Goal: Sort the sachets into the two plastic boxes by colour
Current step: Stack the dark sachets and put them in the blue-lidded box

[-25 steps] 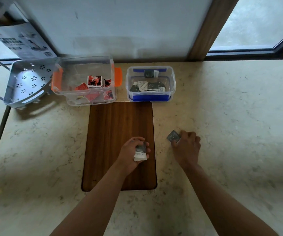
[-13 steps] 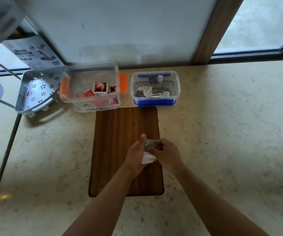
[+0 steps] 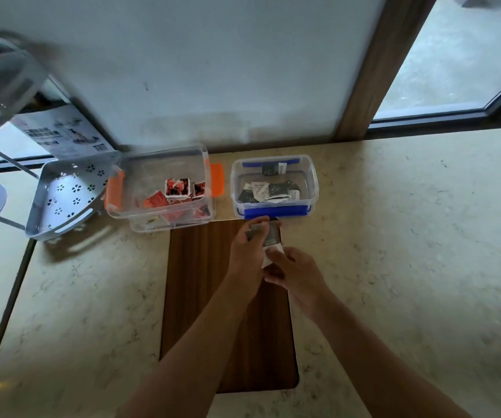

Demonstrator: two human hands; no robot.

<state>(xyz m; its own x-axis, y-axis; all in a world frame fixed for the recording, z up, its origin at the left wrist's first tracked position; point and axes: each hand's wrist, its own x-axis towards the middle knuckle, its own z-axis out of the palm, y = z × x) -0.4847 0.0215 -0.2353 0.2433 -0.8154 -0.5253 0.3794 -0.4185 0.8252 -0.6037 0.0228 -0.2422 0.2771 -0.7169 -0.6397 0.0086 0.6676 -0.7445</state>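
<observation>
Two clear plastic boxes stand at the back of the counter. The orange-clipped box on the left holds several red sachets. The blue-clipped box on the right holds several grey and white sachets. Over the far end of the wooden board, my left hand grips a small stack of grey sachets just in front of the blue-clipped box. My right hand touches the stack's white lower edge from the right, with its fingers curled at it.
A grey perforated corner shelf lies left of the orange-clipped box, with a printed cardboard sheet leaning behind it. A wall and a window frame close off the back. Marble counter stretches to the right of the board.
My right hand picked a grey sachet off the counter and brought it to the stack in my left hand. Both hands then moved forward to the blue-clipped box.
</observation>
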